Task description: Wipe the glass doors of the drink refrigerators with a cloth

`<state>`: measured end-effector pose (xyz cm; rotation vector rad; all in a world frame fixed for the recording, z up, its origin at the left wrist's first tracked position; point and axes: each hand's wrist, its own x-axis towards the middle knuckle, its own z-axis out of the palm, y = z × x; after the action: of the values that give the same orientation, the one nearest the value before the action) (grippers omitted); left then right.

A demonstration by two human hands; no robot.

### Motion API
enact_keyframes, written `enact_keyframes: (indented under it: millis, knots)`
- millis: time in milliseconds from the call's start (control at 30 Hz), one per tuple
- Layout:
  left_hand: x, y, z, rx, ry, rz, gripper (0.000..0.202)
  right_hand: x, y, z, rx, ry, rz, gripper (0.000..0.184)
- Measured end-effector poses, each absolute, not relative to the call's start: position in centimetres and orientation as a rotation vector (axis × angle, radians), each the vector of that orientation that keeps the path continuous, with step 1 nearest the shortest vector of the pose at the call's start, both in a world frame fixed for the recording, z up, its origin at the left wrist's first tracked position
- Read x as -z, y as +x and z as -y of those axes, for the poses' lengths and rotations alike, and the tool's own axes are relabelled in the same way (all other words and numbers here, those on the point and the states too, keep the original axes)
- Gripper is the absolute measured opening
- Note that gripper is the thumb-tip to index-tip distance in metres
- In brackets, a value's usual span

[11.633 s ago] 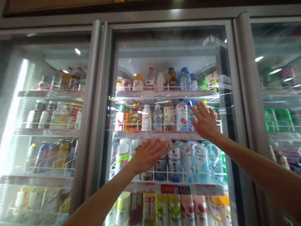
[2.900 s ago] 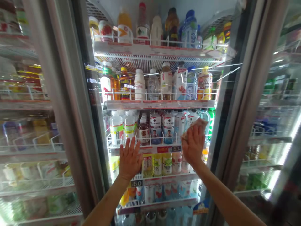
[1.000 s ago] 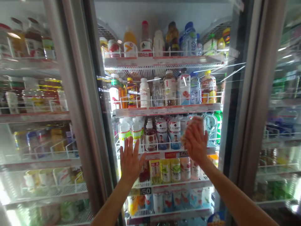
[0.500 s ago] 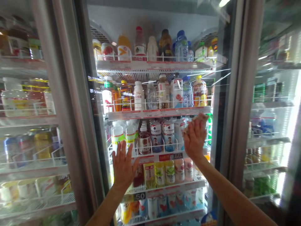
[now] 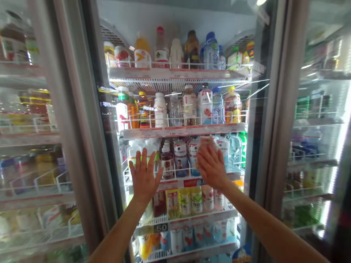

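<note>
A glass cooler door (image 5: 178,18) stands in front of me, with shelves of drinks behind it. My left hand (image 5: 144,175) is raised flat toward the pane at lower left, fingers spread, holding nothing. Under the palm and fingers of my right hand (image 5: 211,164), a pale, crumpled cloth (image 5: 206,140) lies against the glass, slightly blurred. Most of the cloth is covered by the hand. Beyond the right hand, partly hidden, are bottles with white labels (image 5: 181,157). A dark red bottle with a white cap (image 5: 166,162) shows between both hands.
Thick metal door frames rise at the left (image 5: 74,109) and right (image 5: 282,109). Neighbouring cooler doors on both sides show more shelved drinks. Wire-fronted shelves (image 5: 183,130) with red and white price strips hold several rows of bottles. Light streaks reflect on the glass.
My right hand has slid left across the glass with the cloth, uncovering bottles at the right. My left hand stays spread in nearly the same place, slightly higher against the bottles.
</note>
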<state>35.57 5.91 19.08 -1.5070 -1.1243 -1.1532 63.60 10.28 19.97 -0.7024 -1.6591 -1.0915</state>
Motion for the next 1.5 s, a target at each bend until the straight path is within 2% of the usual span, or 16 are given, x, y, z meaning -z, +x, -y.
enact_keyframes:
  millis: [67,233,433,600,700,833,967,1033,1200,1300,1400,1500]
  knots:
    - [-19.0,35.6,-5.8,1.147,-1.508,1.132,0.07,-19.6,64.1,-10.2,1.101,-0.687,1.702,0.05]
    - [-18.9,35.5,-5.5,1.124,-1.513,1.15,0.071,-20.6,66.8,-11.7,0.977,-0.947,1.156,0.052]
    - [-19.0,35.5,-5.4,1.094,-1.508,1.167,0.071,-20.0,67.7,-11.2,1.105,-0.73,1.652,0.05]
    - [-19.1,35.7,-5.4,1.088,-1.499,1.171,0.07,-22.2,70.9,-12.7,1.007,-0.919,1.145,0.056]
    - [-19.1,35.8,-5.5,1.085,-1.48,1.183,0.068,-22.2,68.9,-12.2,1.055,-0.79,1.382,0.059]
    - [-18.9,35.8,-5.2,1.057,-1.474,1.222,0.065,-22.2,67.8,-11.5,1.127,-0.572,1.737,0.052]
    - [-19.4,35.5,-4.5,1.02,-1.488,1.273,0.059,-24.9,69.3,-12.9,1.013,-0.749,1.266,0.052]
    - [-20.5,35.4,-4.3,1.048,-1.459,1.3,0.057,-25.7,68.2,-12.9,0.981,-0.77,1.212,0.053]
    - [-26.3,35.4,-4.3,1.164,-1.411,1.359,0.061,-25.6,64.4,-11.6,1.135,-0.516,1.742,0.05]
    - [-29.7,35.2,-4.5,1.172,-1.424,1.341,0.065,-27.7,65.6,-12.5,1.093,-0.653,1.482,0.051]
    - [-31.3,34.8,-5.2,1.174,-1.419,1.344,0.066,-30.1,66.6,-13.1,1.032,-0.781,1.186,0.052]
    - [-31.3,34.5,-6.1,1.187,-1.397,1.321,0.066,-30.4,66.1,-12.6,1.127,-0.695,1.427,0.052]
